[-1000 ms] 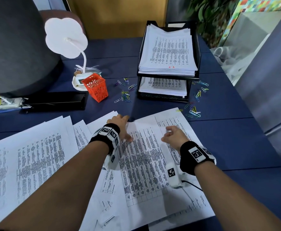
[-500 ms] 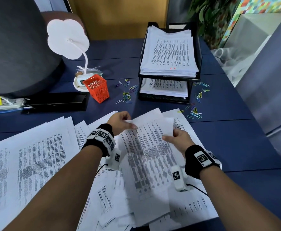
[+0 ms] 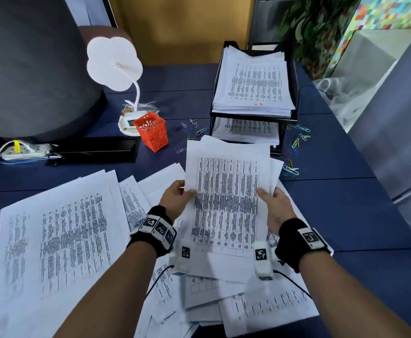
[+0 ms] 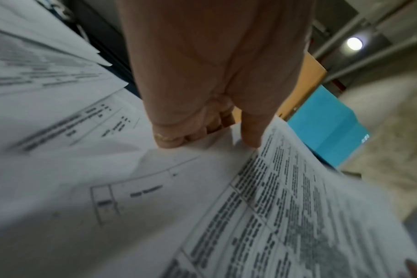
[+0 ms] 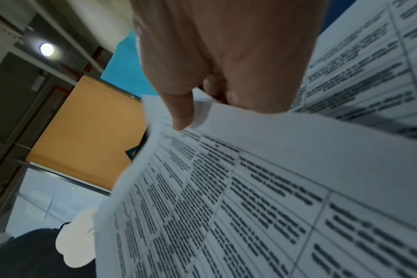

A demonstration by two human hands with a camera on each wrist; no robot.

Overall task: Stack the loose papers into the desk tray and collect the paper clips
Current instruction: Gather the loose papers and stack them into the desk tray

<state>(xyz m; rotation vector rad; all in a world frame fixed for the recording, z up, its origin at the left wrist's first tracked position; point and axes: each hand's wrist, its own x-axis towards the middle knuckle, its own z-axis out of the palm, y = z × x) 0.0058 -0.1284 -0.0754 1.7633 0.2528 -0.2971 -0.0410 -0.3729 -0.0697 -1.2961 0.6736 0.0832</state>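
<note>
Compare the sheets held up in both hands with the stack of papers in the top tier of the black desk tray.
The held white printed sheets are few, lifted off the blue desk, pinched by the left hand and right hand; the thick white paper stack rests untouched in the black two-tier desk tray. The held sheets show a ruled table; the stack's top page shows text columns and a small red mark. Both are white printed pages.

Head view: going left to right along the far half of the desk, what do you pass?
Power strip → white flower-shaped lamp → orange basket → paper clips → black desk tray → more paper clips.
</note>
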